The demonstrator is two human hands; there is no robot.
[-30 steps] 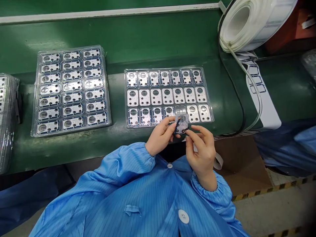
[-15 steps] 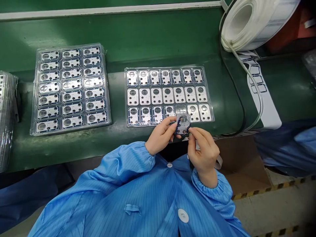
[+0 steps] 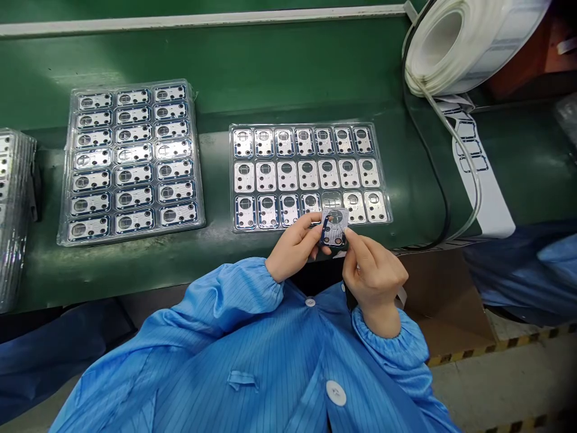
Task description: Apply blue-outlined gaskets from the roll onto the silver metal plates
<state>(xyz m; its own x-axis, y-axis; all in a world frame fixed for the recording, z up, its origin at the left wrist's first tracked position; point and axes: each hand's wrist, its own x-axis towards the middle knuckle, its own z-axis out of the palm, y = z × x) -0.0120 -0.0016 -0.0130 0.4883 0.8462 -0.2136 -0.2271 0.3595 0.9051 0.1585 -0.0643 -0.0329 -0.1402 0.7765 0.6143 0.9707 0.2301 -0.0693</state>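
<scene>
My left hand (image 3: 295, 245) grips a small rectangular plate (image 3: 336, 225) by its left side. The plate is silvery, with a large round mark, small dark round spots and dark blue edging. Thumb and forefinger of my right hand (image 3: 374, 270) are closed at the plate's right edge; whether they pinch the plate itself or its edging, I cannot tell. Just beyond my hands lies a clear plastic tray (image 3: 388, 210) with rows of similar plates. One front-row pocket (image 3: 332, 199), right behind the held plate, shows no silvery plate in it.
To the left stands a stack of filled clear trays (image 3: 201, 207), with another tray stack (image 3: 18, 240) at the far left. A large white roll (image 3: 478, 42) sits at the right rear, its printed strip (image 3: 489, 204) hanging forward. A black cable (image 3: 426, 141) curves beside it.
My right hand has shifted slightly right, its fingers now at the plate's right edge. The dark blue band across the plate's face now shows less. My left hand stays in place.
</scene>
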